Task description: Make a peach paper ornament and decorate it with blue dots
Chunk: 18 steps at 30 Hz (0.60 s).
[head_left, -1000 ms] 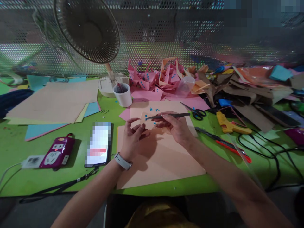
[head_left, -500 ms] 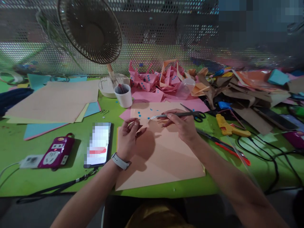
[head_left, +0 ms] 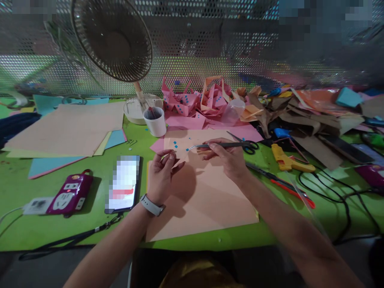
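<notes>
My right hand (head_left: 229, 156) is closed around a pair of bent-tip tweezers (head_left: 216, 145), which point left. Their tip meets a tiny blue paper piece (head_left: 187, 149); whether the piece is lifted I cannot tell. Just to the left, my left hand (head_left: 163, 166) is curled with thumb and fingertips pressed together, and what it pinches is too small to name. Both hands are over a large peach paper sheet (head_left: 207, 212). More small blue squares (head_left: 175, 145) lie on the paper beyond my left fingertips.
Behind the sheet stand a white cup (head_left: 156, 122), a fan (head_left: 112, 44) and folded pink paper pieces (head_left: 183, 102). Scissors (head_left: 250, 147), a yellow glue gun (head_left: 289, 160) and a red-handled tool (head_left: 295, 194) lie right. At left are a phone (head_left: 123, 182) and a purple power block (head_left: 70, 194).
The tweezers' tip has moved slightly left and down onto the blue piece. My left hand keeps nearly the same pose. The whole view has shifted very slightly.
</notes>
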Available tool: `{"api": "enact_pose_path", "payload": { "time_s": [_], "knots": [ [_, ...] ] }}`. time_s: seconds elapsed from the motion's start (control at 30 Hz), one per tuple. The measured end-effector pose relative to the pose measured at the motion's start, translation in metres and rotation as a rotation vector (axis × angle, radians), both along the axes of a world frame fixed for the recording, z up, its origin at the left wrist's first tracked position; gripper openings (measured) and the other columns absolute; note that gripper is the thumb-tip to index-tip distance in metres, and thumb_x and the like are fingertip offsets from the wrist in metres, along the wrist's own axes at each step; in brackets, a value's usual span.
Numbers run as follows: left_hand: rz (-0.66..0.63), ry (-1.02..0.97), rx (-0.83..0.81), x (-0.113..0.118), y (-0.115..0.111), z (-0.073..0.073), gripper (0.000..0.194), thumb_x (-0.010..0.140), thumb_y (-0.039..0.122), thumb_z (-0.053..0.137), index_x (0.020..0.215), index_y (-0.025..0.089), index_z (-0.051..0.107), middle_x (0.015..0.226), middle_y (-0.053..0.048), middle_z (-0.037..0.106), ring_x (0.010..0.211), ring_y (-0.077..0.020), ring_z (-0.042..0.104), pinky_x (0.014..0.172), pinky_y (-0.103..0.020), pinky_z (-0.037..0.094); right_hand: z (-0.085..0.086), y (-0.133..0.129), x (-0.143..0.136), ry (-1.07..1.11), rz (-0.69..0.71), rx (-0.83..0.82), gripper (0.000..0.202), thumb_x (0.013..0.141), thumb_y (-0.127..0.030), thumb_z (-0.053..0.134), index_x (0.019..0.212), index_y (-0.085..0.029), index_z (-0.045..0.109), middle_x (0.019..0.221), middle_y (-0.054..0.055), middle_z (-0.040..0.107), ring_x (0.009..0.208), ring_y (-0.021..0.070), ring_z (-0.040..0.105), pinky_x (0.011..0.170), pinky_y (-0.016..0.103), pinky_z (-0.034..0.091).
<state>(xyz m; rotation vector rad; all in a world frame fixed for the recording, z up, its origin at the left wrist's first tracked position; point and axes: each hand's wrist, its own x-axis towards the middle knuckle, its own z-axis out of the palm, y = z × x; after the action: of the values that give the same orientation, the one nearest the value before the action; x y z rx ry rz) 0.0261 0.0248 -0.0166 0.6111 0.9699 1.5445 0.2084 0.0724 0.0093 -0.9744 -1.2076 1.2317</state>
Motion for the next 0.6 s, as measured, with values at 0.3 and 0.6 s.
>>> {"api": "enact_pose_path", "payload": {
  "time_s": [0.3,0.6],
  "knots": [
    [0.007,-0.007,-0.016,0.001,-0.0014,0.0031,0.028,0.071,0.028,0.081,0.091,0.021,0.062,0.086,0.003,0.066,0.077,-0.0099,0.065,0.076,-0.028,0.059,-0.0039,0.0018,0.0012,-0.008,-0.004,0.008,0.023,0.075,-0.039,0.073,0.084,-0.018,0.069,0.079,0.004,0.076,0.05,0.0134,0.066,0.05,0.027,0.057],
    [-0.004,-0.017,-0.017,0.0016,-0.0006,0.003,0.032,0.069,0.029,0.082,0.091,0.02,0.061,0.084,0.004,0.065,0.076,-0.0093,0.065,0.075,-0.028,0.059,-0.002,0.0003,-0.0006,-0.005,0.021,-0.015,0.024,0.074,-0.039,0.074,0.083,-0.018,0.069,0.08,0.005,0.076,0.052,0.015,0.067,0.051,0.03,0.058]
  ]
}}
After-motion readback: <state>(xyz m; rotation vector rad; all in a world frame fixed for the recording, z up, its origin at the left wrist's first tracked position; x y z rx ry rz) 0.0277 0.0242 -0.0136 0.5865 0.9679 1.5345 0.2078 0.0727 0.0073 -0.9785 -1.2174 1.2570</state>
